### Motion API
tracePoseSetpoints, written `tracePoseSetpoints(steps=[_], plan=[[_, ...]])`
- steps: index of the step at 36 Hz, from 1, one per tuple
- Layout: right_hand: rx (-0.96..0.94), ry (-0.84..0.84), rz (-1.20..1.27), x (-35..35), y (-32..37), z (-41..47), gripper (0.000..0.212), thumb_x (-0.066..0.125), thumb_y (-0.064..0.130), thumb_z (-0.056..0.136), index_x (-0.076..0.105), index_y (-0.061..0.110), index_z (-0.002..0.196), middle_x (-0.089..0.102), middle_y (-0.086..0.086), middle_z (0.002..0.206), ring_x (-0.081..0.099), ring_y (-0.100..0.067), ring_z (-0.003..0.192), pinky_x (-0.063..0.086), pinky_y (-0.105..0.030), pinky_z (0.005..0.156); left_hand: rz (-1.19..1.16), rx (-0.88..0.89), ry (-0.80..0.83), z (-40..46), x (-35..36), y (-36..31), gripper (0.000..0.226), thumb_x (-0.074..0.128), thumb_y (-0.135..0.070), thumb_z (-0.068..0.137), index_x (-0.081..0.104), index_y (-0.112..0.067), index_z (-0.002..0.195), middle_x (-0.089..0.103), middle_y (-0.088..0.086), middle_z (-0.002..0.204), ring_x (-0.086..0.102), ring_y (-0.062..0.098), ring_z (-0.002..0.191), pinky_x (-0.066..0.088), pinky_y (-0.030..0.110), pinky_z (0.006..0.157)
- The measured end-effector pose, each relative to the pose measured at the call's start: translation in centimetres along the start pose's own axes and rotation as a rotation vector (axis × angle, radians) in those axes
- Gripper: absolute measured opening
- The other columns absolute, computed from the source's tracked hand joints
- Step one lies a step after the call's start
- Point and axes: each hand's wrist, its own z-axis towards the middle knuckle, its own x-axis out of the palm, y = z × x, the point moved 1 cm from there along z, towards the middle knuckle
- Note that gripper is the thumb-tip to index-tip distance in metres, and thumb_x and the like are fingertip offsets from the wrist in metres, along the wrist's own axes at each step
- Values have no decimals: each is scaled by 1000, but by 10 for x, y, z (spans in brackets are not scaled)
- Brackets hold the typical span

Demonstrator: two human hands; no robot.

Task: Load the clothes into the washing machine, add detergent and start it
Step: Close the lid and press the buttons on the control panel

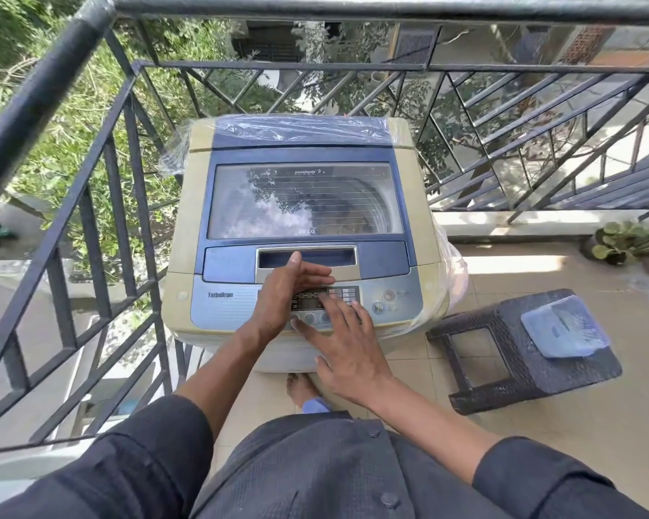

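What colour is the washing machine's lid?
The lid is dark blue around a see-through window; the head view shows it best.

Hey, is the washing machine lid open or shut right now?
Shut. The lid lies flat on the washing machine, its glass window reflecting sky, while both hands sit over the control panel.

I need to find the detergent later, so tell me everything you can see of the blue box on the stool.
The blue box is a translucent, pale blue plastic container, flat and rectangular with rounded corners. Its lid is on. It lies level on the seat of the dark woven-look stool, toward the stool's right end, right of the washing machine. No hand touches it. Its contents cannot be made out.
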Motion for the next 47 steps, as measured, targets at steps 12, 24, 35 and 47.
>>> tracePoseSetpoints(steps=[12, 24, 35, 47], plan=[[7, 11, 24, 1, -2, 1, 84, 62, 37, 83, 26, 48, 158, 16, -17, 169, 13, -34, 158, 7, -55, 127, -11, -47, 2, 5, -1, 3, 81, 26, -67, 101, 79, -7, 112, 82, 12, 107, 77, 25, 110, 52, 34, 100], [24, -6, 34, -8, 0, 6, 70, 52, 26, 91, 35, 51, 154, 24, -13, 164, 21, -32, 153, 13, -53, 124, 3, -36, 1, 3, 0, 3, 83, 27, -70, 100, 79, -8, 112, 82, 11, 107, 77, 24, 110, 51, 33, 100], [-24, 20, -5, -4, -6, 2, 82, 59, 29, 82, 29, 48, 156, 21, -15, 167, 24, -33, 153, 15, -53, 124, 8, -23, 3, 1, 1, 0, 83, 27, -71, 100, 79, -8, 113, 82, 12, 107, 77, 23, 111, 51, 32, 99], [-72, 28, -6, 10, -17, -2, 88, 55, 26, 80, 24, 43, 161, 17, -15, 171, 21, -35, 156, 17, -54, 126, 32, -8, 1, -1, 2, 1, 81, 27, -72, 101, 80, -11, 112, 82, 11, 107, 76, 24, 112, 50, 45, 109]])
